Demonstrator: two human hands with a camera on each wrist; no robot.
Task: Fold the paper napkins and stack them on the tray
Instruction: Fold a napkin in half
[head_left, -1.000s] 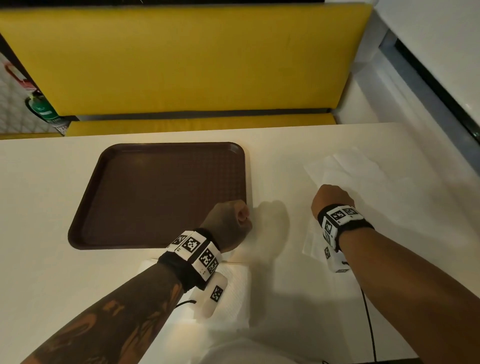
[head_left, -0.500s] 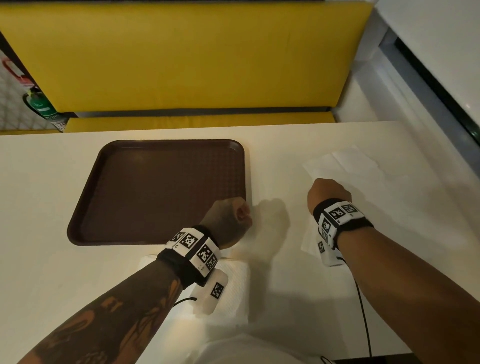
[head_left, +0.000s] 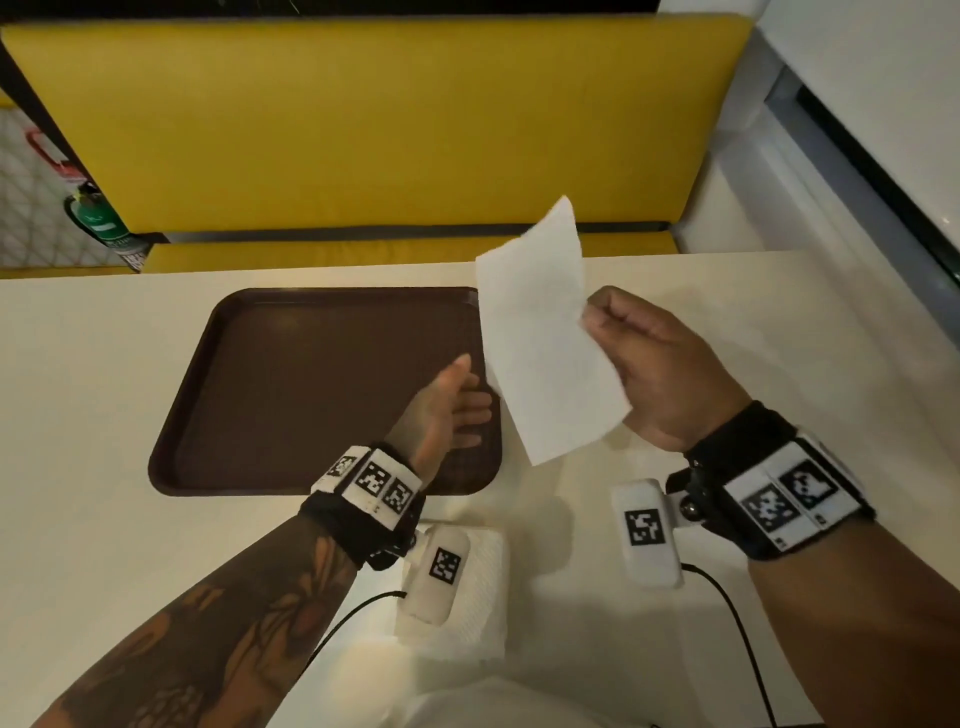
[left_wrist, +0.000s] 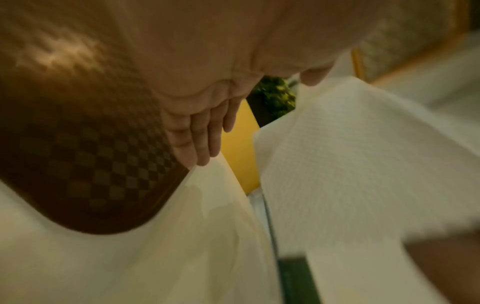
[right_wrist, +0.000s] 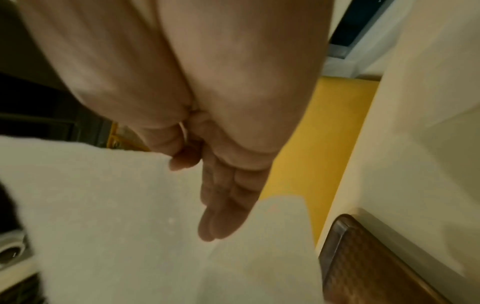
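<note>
The right hand (head_left: 660, 364) holds a thin white paper napkin (head_left: 540, 332) up in the air, above the right edge of the flat dark brown plastic tray (head_left: 291, 384). The thumb and the fingers pinch the right border of the sheet, so that it hangs free and nearly upright, with one corner pointing up toward the yellow padded bench (head_left: 374, 124). I think it is held like this so that the other hand can take the opposite border and bring the two halves together. The left hand (head_left: 447, 410) is over the near right part of the tray, palm turned inward and fingers straight and relaxed, and it holds nothing; in the left wrist view its fingertips (left_wrist: 200, 156) are near the sheet but I cannot tell if they touch it. The tray carries no napkin at this moment, so the stacking is not yet begun. One more white textured paper napkin (head_left: 478, 603) lies flat on the cream table (head_left: 93, 467), just in front of the tray and partly under the left wrist, probably waiting for its turn.
</note>
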